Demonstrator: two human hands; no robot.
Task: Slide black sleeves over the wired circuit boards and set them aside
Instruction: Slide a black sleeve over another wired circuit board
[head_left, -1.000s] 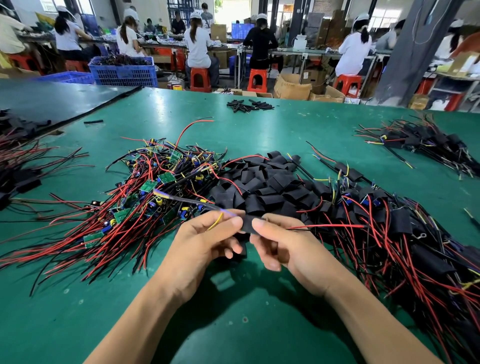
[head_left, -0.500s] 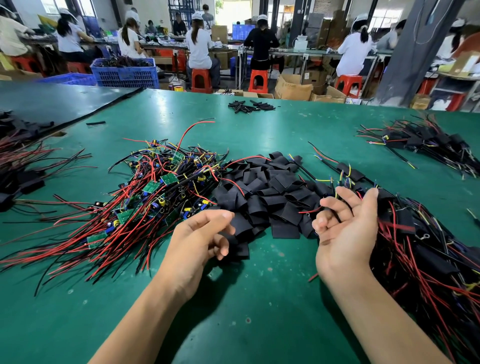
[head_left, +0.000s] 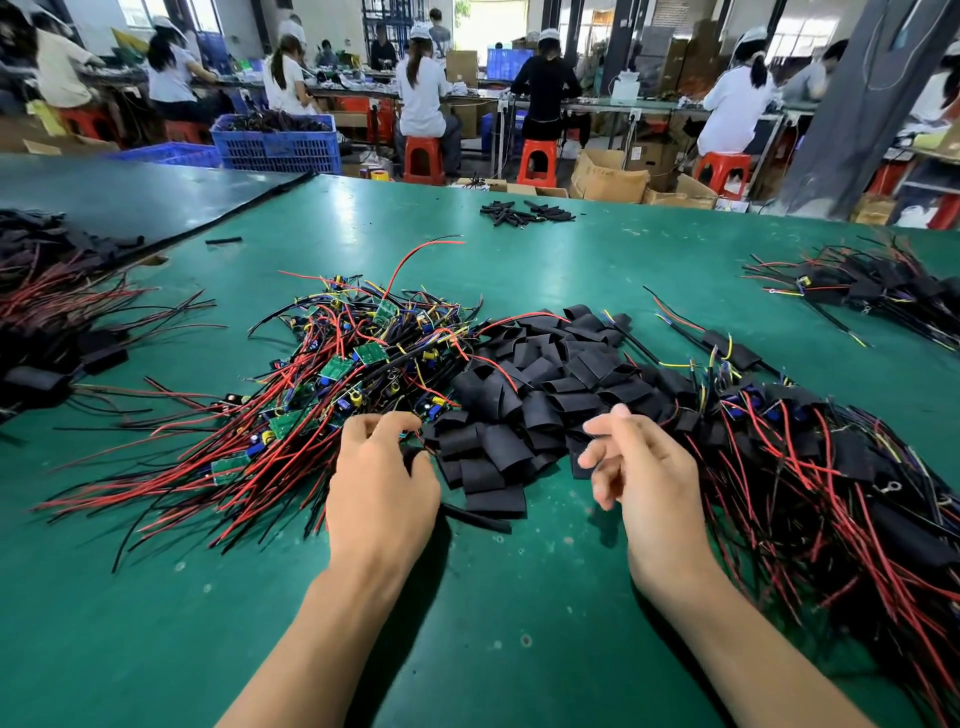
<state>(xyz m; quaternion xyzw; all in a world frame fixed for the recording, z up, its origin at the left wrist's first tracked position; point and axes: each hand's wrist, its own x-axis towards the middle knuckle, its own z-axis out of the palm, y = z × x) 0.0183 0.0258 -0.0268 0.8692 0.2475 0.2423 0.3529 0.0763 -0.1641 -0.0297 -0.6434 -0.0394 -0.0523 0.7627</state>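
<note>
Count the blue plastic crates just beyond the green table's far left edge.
2. A tall blue lattice-walled plastic crate holding dark parts stands past that edge; a lower blue crate sits directly left of it. More may be hidden from view.

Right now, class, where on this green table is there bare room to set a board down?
Bare: the near table strip below the piles, and the far stretch between sleeve pile and small black heap. Crowded: boards left, sleeved bundles right.
</note>
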